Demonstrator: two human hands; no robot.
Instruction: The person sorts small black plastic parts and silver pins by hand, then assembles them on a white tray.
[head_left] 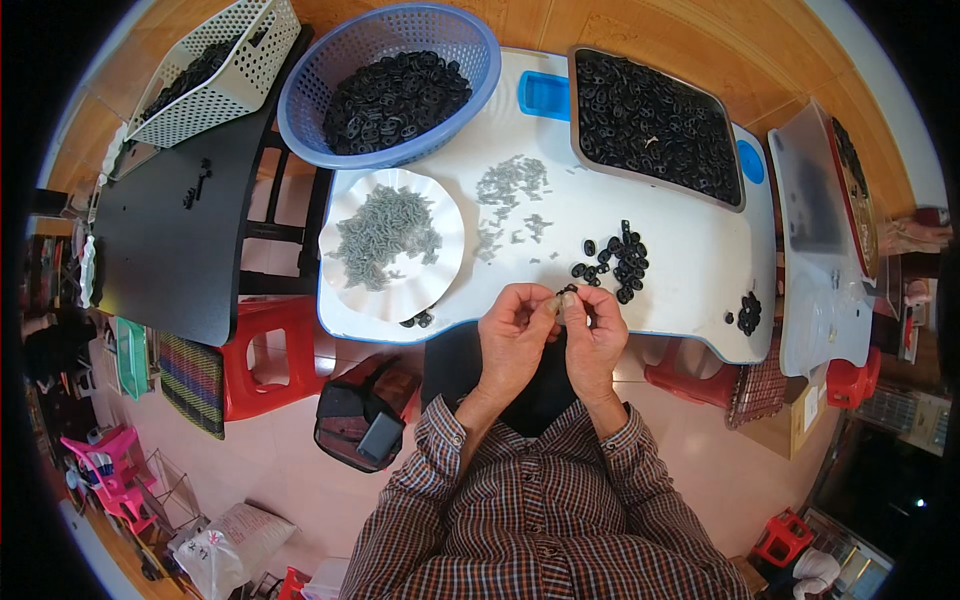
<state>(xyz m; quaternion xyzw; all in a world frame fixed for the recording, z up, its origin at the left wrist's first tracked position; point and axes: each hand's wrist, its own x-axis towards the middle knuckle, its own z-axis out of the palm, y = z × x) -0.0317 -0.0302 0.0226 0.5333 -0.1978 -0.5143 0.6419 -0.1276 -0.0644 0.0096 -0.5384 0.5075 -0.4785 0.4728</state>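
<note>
Close together at the table's front edge, my left hand and my right hand pinch a small black part between the fingertips. Its exact kind is too small to make out. Just beyond my right hand lies a loose cluster of black oval parts. Small grey pieces are scattered on the white tabletop ahead of my hands. To the left, a white scalloped plate bears a heap of similar grey pieces.
Behind the plate stands a blue basket of black parts. A metal tray full of them sits at the back right, near a small black pile. A black side table adjoins at left; red stools stand below.
</note>
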